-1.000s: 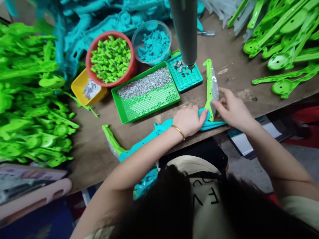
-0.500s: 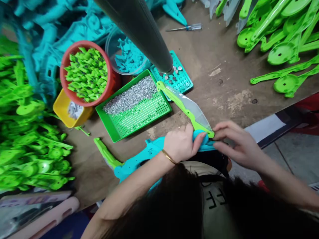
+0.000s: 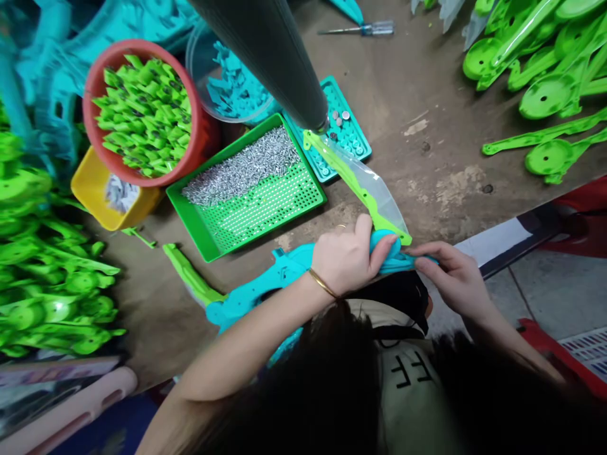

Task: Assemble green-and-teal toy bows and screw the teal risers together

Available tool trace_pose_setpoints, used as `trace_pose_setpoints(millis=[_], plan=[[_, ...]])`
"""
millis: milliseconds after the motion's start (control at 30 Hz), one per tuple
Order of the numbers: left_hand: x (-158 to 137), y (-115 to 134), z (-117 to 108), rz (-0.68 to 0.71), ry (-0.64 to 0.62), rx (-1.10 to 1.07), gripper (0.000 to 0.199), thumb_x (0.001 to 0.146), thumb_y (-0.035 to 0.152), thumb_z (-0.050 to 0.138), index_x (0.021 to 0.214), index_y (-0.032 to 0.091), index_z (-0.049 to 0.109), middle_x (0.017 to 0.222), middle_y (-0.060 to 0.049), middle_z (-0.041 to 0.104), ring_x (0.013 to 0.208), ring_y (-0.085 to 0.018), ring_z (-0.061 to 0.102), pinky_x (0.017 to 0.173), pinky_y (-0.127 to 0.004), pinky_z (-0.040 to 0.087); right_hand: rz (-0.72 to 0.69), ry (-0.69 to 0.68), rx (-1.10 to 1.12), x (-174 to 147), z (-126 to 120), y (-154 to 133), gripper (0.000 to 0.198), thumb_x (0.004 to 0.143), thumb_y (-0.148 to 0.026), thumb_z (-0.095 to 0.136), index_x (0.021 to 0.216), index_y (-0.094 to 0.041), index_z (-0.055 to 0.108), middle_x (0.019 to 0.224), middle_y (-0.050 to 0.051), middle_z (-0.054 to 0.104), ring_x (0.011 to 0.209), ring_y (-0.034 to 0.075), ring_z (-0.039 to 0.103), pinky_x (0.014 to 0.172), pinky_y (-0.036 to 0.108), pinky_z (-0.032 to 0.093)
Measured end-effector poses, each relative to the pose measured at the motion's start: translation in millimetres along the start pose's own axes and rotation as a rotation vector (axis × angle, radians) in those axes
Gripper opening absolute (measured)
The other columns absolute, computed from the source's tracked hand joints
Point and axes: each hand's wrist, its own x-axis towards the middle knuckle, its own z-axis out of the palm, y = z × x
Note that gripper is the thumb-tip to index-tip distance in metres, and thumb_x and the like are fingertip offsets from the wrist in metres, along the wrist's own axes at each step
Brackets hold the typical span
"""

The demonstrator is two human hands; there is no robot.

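Observation:
My left hand (image 3: 342,260) is closed around a long blue plastic toy body (image 3: 256,284), its thumb pressed on the rounded end. A green arm with a clear blade-shaped panel (image 3: 367,193) rises from that end. At the other end of the body, a second green arm (image 3: 194,275) sticks out. My right hand (image 3: 453,275) pinches a narrow blue tip (image 3: 427,259) at the body's right end between thumb and fingers. Just beyond the hands hangs a dark cylindrical tool (image 3: 284,69), its lower end over the blue tray.
A green basket (image 3: 208,249) holds small metal screws, beside a blue tray (image 3: 363,151) with small discs. Further left stand a red tub (image 3: 90,95) of green pieces and a yellow container (image 3: 92,202). Green parts (image 3: 52,278) are heaped at left, more at upper right. A screwdriver (image 3: 377,28) lies behind.
The view has shifted slightly. My right hand's fingers have come together on the blue tip, where they were spread beside the end. My left hand keeps its hold.

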Motion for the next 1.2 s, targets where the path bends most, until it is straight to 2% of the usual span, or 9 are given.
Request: trace_pose_setpoints(millis=[67, 133, 267, 467, 567, 667, 800, 967, 1200], plan=[[0.7, -0.9, 1.2, -0.004, 0.026, -0.010, 0.071, 0.096, 0.063, 0.010, 0.100, 0.012, 0.058, 0.072, -0.014, 0.068, 0.065, -0.027, 0.068, 0.051, -0.030, 0.042, 0.051, 0.088, 0.134, 0.1, 8.6, 4.4, 0.018, 0.081, -0.038, 0.071, 0.091, -0.023, 0.068, 0.093, 0.002, 0.075, 0.088, 0.016, 0.071, 0.082, 0.029, 0.059], [1.4, -2.0, 1.4, -0.008, 0.065, -0.018, 0.072, 0.096, 0.063, 0.011, 0.111, 0.009, 0.057, 0.077, -0.015, 0.069, 0.069, -0.027, 0.069, 0.053, -0.029, 0.043, 0.114, 0.144, 0.317, 2.1, 16.7, 7.6, 0.027, 0.076, -0.038, 0.076, 0.098, -0.024, 0.067, 0.094, 0.002, 0.076, 0.088, 0.017, 0.072, 0.081, 0.032, 0.061], [3.0, -2.2, -0.6, -0.030, 0.077, -0.047, 0.075, 0.096, 0.064, 0.016, 0.134, 0.005, 0.045, 0.088, -0.017, 0.072, 0.075, -0.026, 0.071, 0.058, -0.030, 0.047, 0.202, 0.134, 0.549, 6.2, 27.1, 8.6, 0.031, 0.075, -0.043, 0.075, 0.098, -0.022, 0.069, 0.091, 0.003, 0.075, 0.081, 0.019, 0.072, 0.073, 0.039, 0.064], [7.1, -0.4, -7.2, -0.049, 0.016, -0.052, 0.077, 0.097, 0.063, 0.018, 0.147, 0.007, 0.032, 0.099, -0.018, 0.072, 0.083, -0.026, 0.071, 0.066, -0.029, 0.050, 0.137, 0.292, 0.599, 9.8, 40.6, 0.3, 0.026, 0.074, -0.043, 0.076, 0.088, -0.022, 0.070, 0.084, 0.000, 0.074, 0.071, 0.017, 0.071, 0.066, 0.036, 0.065], [10.4, -0.9, -11.1, -0.080, -0.005, -0.065, 0.078, 0.097, 0.063, 0.019, 0.148, 0.006, 0.029, 0.097, -0.018, 0.072, 0.084, -0.026, 0.071, 0.069, -0.030, 0.050, 0.178, 0.265, 0.672, 10.7, 44.1, -1.9, 0.037, 0.078, -0.054, 0.070, 0.094, -0.021, 0.069, 0.088, 0.002, 0.075, 0.075, 0.017, 0.073, 0.066, 0.035, 0.065], [10.5, -0.6, -10.0, -0.090, -0.077, -0.063, 0.076, 0.098, 0.062, 0.018, 0.152, 0.009, 0.022, 0.092, -0.016, 0.072, 0.079, -0.025, 0.071, 0.068, -0.031, 0.050, 0.189, 0.208, 0.601, 8.3, 39.9, 1.1, 0.037, 0.080, -0.054, 0.068, 0.094, -0.020, 0.069, 0.085, 0.001, 0.075, 0.074, 0.017, 0.073, 0.068, 0.034, 0.065], [4.2, 0.7, -2.1, -0.008, -0.187, -0.066, 0.066, 0.100, 0.055, 0.013, 0.156, 0.019, 0.014, 0.080, -0.009, 0.072, 0.070, -0.022, 0.071, 0.062, -0.028, 0.048, 0.190, 0.227, 0.440, 1.9, 33.2, 8.6, 0.032, 0.080, -0.052, 0.068, 0.088, -0.021, 0.068, 0.069, -0.001, 0.072, 0.056, 0.017, 0.069, 0.052, 0.031, 0.062], [-1.0, 1.9, 0.0, 0.002, -0.176, -0.075, 0.061, 0.101, 0.053, 0.012, 0.154, 0.026, 0.021, 0.080, -0.007, 0.073, 0.071, -0.022, 0.071, 0.062, -0.028, 0.047, 0.191, 0.255, 0.461, -1.9, 40.4, 10.1, 0.038, 0.080, -0.056, 0.066, 0.087, -0.019, 0.065, 0.059, -0.001, 0.068, 0.050, 0.018, 0.067, 0.047, 0.031, 0.058], [0.0, 5.4, -10.7, -0.090, -0.075, -0.065, 0.059, 0.100, 0.054, 0.014, 0.130, 0.018, 0.050, 0.084, -0.009, 0.072, 0.077, -0.025, 0.070, 0.064, -0.031, 0.047, 0.090, 0.183, 0.564, -0.4, 50.9, 15.0, 0.037, 0.081, -0.052, 0.067, 0.101, -0.023, 0.058, 0.071, -0.003, 0.070, 0.064, 0.017, 0.072, 0.062, 0.032, 0.062]])
